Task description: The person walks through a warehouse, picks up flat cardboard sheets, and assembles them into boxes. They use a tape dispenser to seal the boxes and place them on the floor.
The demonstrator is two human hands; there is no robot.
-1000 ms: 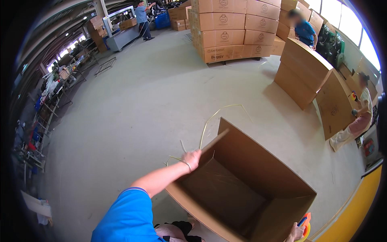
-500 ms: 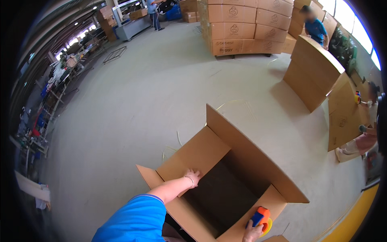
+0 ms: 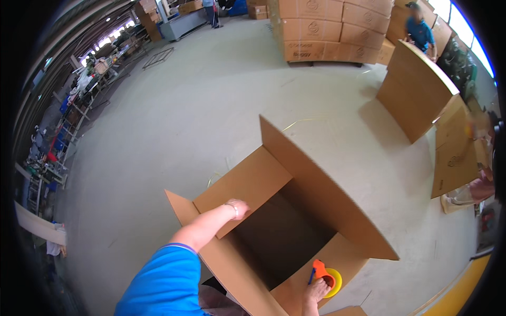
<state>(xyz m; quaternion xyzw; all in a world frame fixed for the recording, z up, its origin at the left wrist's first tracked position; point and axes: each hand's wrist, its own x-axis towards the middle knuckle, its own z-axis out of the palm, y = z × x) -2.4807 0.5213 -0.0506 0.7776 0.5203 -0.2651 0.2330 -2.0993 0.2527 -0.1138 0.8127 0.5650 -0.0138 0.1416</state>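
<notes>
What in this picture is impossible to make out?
In the head view:
Bottom of the open brown cardboard box: lost in shadow.
Palm of the right hand, holding the orange tape dispenser with yellow roll: hidden by the hand's back.
Distant person in dark trousers: head cut off by the upper edge.
</notes>
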